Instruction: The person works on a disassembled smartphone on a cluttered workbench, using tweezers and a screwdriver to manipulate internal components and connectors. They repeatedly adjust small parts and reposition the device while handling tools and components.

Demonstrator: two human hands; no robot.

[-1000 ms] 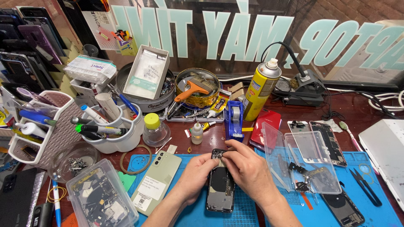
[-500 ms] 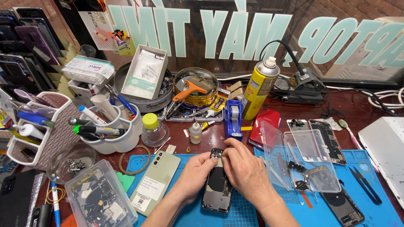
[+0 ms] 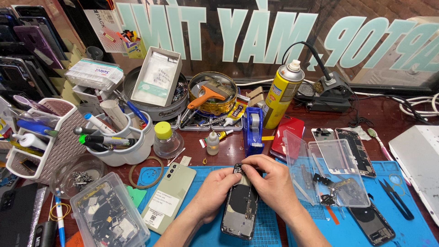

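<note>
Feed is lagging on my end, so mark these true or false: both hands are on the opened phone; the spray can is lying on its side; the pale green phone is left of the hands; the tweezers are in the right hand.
1. Both the left hand and right hand are on the opened phone: true.
2. The yellow spray can lies on its side: false, it stands upright.
3. The pale green phone lies left of the hands: true.
4. The right hand holds tweezers: false, no tool shows in it.
</note>
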